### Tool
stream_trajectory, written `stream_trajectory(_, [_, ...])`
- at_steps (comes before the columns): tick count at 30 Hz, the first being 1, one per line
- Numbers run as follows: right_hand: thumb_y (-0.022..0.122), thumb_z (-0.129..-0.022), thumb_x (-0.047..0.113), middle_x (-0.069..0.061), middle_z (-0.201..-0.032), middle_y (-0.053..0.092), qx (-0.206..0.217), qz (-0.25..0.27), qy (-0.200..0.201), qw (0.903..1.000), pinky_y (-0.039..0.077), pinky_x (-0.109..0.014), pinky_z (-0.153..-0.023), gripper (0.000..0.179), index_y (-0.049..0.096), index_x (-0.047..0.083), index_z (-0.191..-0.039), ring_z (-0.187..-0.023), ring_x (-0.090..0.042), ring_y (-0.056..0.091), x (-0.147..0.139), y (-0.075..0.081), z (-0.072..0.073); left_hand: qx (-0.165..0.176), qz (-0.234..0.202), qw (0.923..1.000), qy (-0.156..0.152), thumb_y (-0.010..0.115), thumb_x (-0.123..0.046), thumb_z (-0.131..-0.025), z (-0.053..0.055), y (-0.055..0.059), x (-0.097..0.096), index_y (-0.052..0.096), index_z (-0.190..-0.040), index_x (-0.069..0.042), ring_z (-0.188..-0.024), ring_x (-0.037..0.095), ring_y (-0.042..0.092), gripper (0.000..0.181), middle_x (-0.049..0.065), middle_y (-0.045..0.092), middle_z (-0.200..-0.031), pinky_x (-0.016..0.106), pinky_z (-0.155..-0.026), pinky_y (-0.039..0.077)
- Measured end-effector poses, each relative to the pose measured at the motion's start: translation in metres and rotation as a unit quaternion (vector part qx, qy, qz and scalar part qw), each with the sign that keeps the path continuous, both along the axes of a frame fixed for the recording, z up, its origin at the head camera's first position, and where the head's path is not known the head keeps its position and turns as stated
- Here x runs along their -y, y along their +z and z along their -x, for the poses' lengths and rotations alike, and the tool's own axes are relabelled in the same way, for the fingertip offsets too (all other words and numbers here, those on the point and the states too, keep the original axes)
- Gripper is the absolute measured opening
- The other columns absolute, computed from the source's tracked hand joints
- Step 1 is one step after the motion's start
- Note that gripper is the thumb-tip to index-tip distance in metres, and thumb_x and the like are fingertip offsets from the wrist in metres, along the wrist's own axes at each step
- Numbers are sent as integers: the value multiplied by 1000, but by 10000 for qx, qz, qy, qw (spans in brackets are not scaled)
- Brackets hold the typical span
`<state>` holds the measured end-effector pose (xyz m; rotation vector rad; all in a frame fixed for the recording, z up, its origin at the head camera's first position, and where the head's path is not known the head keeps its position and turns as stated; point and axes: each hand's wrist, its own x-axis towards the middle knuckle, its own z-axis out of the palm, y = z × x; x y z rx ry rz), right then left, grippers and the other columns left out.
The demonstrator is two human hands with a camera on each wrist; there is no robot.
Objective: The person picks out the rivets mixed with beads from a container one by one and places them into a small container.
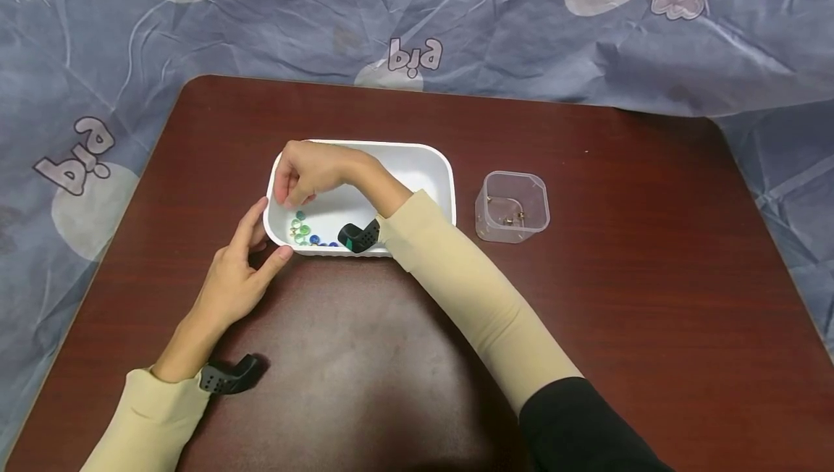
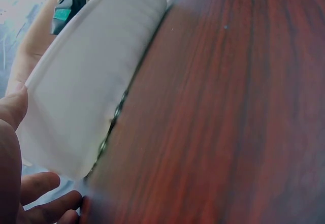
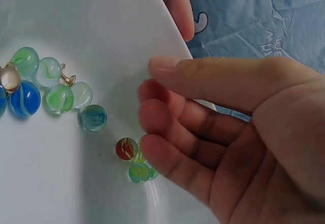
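Note:
A white tray (image 1: 430,168) holds several glass marbles (image 3: 58,99), green, blue and clear, with small gold-coloured metal pieces (image 3: 67,75) among them. My left hand (image 1: 237,276) rests at the tray's near left corner, thumb against the near rim and fingers spread along the left side. Over the tray's left end, my right hand (image 1: 315,170) hangs with its fingers loosely bent and the thumb (image 3: 167,64) close to the index fingertip. Nothing shows between them in the right wrist view. Below the fingertips lie a reddish-brown marble (image 3: 126,149) and a few green ones (image 3: 138,172).
A clear plastic box (image 1: 512,205) stands right of the tray, with a few small gold-coloured pieces inside. Both sit on a dark red-brown wooden table (image 1: 638,276). Patterned blue-grey cloth (image 1: 326,16) hangs behind the table. A black wrist camera (image 1: 358,237) juts over the tray's near rim.

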<state>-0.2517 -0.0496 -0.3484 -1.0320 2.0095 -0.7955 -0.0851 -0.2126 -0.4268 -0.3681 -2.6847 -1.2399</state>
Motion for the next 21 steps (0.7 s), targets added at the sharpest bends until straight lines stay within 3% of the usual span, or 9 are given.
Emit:
stream_trajectory(6, [74,-84,-3,-3,-76,68,190,-358,317,9987,49,-25,-65,7,74,0,-90,-66,-11,58,1,-3,-2,-98,7,10000,-15,68,-20,-96,1,-2,1,24,-157,-16,-114,36,62,76,12,55,-141,52,-93,44])
stream_trajectory(14, [72,-86,-3,-7,-81,71,508,-447,552,9962,53,-27,-69,8,74,-1,-94,-70,-13,62,4,-7,-5,-123,-6,9999,-27,68,-20,-95,2,-2,1,24,-157,-16,-114,35,62,76,11,54,-142,52,-93,43])
stream_trajectory(21, [71,-87,-3,-10,-80,71,416,-529,632,9957,50,-25,-66,6,75,-1,-92,-67,-13,60,7,-10,-6,-116,-19,9999,-42,68,-20,-96,2,-2,1,24,-157,-15,-115,35,62,75,12,54,-142,52,-93,43])
